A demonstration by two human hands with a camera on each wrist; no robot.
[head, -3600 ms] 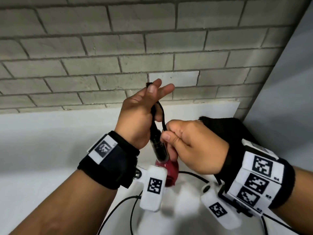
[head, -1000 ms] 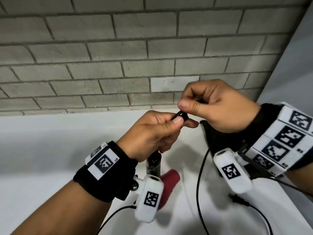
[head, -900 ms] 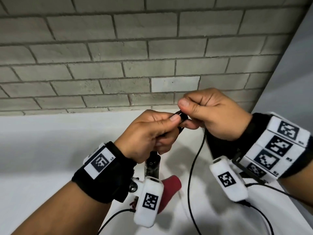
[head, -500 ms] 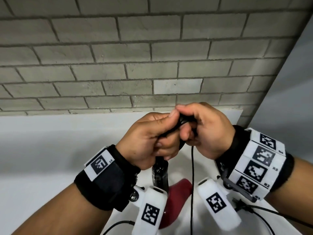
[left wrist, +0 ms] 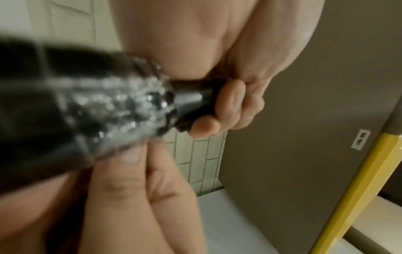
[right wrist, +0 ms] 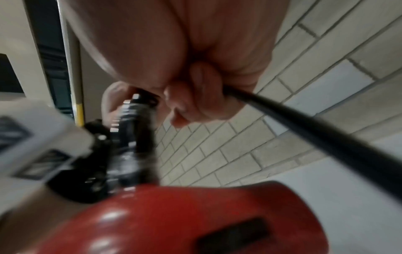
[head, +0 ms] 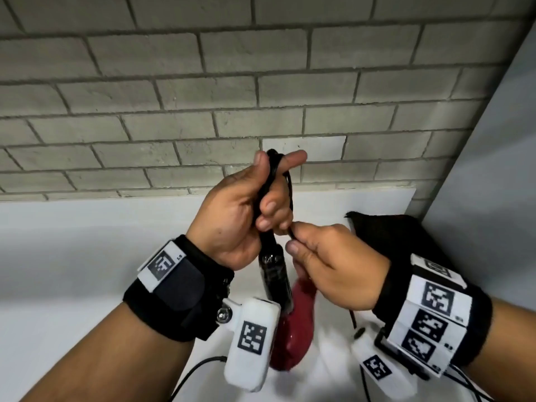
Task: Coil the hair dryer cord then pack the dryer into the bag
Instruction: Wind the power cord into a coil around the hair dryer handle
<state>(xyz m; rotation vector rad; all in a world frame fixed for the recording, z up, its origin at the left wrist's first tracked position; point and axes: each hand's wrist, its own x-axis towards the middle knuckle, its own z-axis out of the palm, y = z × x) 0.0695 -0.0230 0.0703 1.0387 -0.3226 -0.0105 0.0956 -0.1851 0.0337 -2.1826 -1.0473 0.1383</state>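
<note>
The fingers (head: pixel 268 206) of the left hand (head: pixel 235 216) curl round the cord (head: pixel 272 169) and the black handle. The right hand (head: pixel 333 262) pinches the cord at 3 o'clock. The red dryer (head: pixel 293 329) hangs below. The cord looks bendy and thin; the stiff handle is best to hold.

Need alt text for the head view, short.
Two hands coil a black cord above a white table before a grey brick wall: the left hand grips the loops and a red hair dryer's black handle, the right hand pinches the cord. A black bag lies behind.
</note>
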